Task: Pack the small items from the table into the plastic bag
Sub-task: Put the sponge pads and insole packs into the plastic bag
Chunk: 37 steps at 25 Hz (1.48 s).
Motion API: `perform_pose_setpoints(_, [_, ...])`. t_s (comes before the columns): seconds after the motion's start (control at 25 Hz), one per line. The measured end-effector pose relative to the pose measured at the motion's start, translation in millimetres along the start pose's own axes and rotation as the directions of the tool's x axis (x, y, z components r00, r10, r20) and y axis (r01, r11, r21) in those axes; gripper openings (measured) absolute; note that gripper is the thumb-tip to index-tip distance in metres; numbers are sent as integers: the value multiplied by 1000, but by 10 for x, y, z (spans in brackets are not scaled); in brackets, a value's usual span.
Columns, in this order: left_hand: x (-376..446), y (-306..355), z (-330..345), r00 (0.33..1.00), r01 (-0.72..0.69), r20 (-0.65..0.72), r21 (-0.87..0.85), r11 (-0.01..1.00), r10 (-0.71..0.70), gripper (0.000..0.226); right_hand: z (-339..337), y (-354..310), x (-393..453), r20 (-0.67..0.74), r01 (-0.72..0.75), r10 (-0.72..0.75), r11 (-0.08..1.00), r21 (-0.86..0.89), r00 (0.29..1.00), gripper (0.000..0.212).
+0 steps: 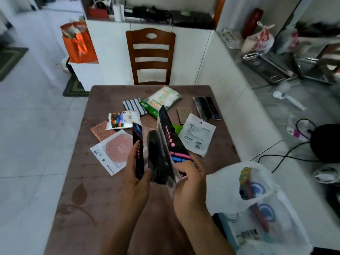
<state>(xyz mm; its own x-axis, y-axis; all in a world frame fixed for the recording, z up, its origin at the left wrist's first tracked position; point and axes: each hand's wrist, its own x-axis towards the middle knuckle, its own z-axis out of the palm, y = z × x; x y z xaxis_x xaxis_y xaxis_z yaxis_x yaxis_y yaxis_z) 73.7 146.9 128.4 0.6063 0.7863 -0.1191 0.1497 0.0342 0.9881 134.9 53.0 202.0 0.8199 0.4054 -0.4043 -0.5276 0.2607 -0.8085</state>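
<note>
While held clear above the near-centre of the table (73,181), black packets with pink and blue print (169,142) gathered upright in a fanned bundle between both hands, presumably to square them before bagging. Left hand (135,173) closed on the bundle's left member, thumb across its face and fingers (147,173) curled behind. Right hand (189,183) pinching the lower right edge of the bundle, fingers bent inward around it. Exact number of packets in the bundle not discernible. White plastic bag (220,190) standing at the near right corner, mouth open and turned toward the hands, evidently so positioned for a short transfer; some items already visible through its wall, identity unclear. Still lying flat and unpacked: round pink pad packet (112,153) near the left edge, touching a copper-patterned sachet (101,130); white printed pouch (120,119) overlapping that sachet; blue-striped packet (133,105) and green-and-white packet (161,100) toward the far edge; dark packet (206,107) by the far right corner; beige patterned sachet (184,113) and white labelled pouch (198,135) near the right edge. Task judged partly done, most items outstanding. Likely risk: loose fan slipping apart during the swing to the bag.
</note>
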Motion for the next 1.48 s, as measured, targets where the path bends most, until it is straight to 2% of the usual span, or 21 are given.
perform_pose_setpoints(0.12, [-433, 331, 326, 997, -47, 62, -77, 996, 52, 64, -567, -641, -372, 41, 11, -22, 969, 246, 999, 18])
perform_pose_setpoints(0.2, [-812, 514, 576, 997, -37, 56, -143, 989, 46, 53, -1115, -1026, -598, 12, 76, -82, 962, 262, 997, 10])
perform_pose_setpoints(0.32, [-1442, 588, 928, 976, 59, 216, -201, 978, -14, 40, -2045, -1376, -821, -75, 89, -76, 980, 178, 994, 27])
perform_pose_setpoints(0.4, [-1771, 536, 1122, 923, 231, 349, -175, 957, -159, 40, -2652, -1483, -945, -201, 31, 10, 980, 198, 980, 42])
perform_pose_setpoints(0.48, [-2011, 432, 1343, 806, 501, 423, -118, 857, -413, 45, -3172, -1498, -1057, -280, -51, 117, 971, 235, 953, 68])
perform_pose_setpoints(0.52, [-2078, 370, 1432, 757, 587, 403, -72, 806, -515, 47, -3356, -1491, -1093, -306, -92, 172, 961, 260, 936, 79])
perform_pose_setpoints(0.6, [-2130, 235, 1598, 735, 608, 334, 62, 792, -590, 45, -3576, -1453, -1151, -327, -131, 239, 939, 319, 914, 98])
perform_pose_setpoints(0.64, [-2113, 183, 1663, 734, 602, 310, 114, 790, -604, 43, -3650, -1440, -1169, -342, -153, 267, 933, 324, 901, 102])
perform_pose_setpoints(0.68, [-2092, 143, 1715, 732, 595, 302, 151, 789, -610, 43, -3697, -1438, -1175, -352, -163, 278, 932, 323, 894, 94])
perform_pose_setpoints(0.76, [-2026, 89, 1812, 754, 560, 295, 177, 809, -587, 46, -3693, -1488, -1215, -332, -172, 280, 932, 320, 901, 65])
perform_pose_setpoints(0.8, [-1979, 90, 1866, 782, 524, 287, 178, 833, -554, 48, -3685, -1498, -1221, -317, -182, 284, 931, 317, 905, 58])
perform_pose_setpoints(0.88, [-1845, 29, 1962, 847, 423, 273, 177, 889, -457, 53, -3741, -1444, -1219, -293, -193, 286, 931, 309, 912, 59])
perform_pose_setpoints(0.96, [-1678, -121, 2026, 895, 220, 311, 318, 922, -320, 66, -3740, -1347, -1188, -280, -200, 276, 941, 272, 919, 66])
perform_pose_setpoints(1.0, [-1604, -200, 2036, 898, 84, 345, 475, 876, -273, 75, -3739, -1286, -1155, -273, -221, 275, 952, 211, 922, 71])
perform_pose_setpoints(1.04, [-1556, -269, 2034, 899, -32, 366, 602, 798, -240, 80, -3707, -1228, -1123, -270, -245, 273, 960, 132, 923, 66])
perform_pose_setpoints(1.12, [-1534, -325, 1975, 920, -152, 350, 735, 661, -177, 70, -3569, -1117, -1054, -284, -248, 242, 969, 15, 928, 22])
perform_pose_setpoints(1.16, [-1545, -342, 1927, 926, -195, 350, 762, 617, -141, 57, -3523, -1040, -996, -289, -255, 235, 966, -34, 928, 11])
perform_pose_setpoints(1.2, [-1557, -343, 1879, 926, -228, 360, 773, 592, -113, 45, -3456, -944, -916, -306, -281, 249, 958, -64, 919, 12])
perform_pose_setpoints(1.32, [-1516, -335, 1727, 903, -258, 389, 832, 490, -184, 20, -3210, -688, -642, -380, -283, 236, 957, -71, 895, 8])
perform_pose_setpoints(1.4, [-1482, -327, 1686, 866, -309, 433, 856, 414, -251, 18, -3046, -519, -432, -419, -233, 171, 967, -101, 892, 9])
perform_pose_setpoints(1.48, [-1514, -300, 1668, 833, -341, 468, 854, 392, -296, 27, -2946, -338, -278, -407, -167, 30, 937, -306, 913, 10])
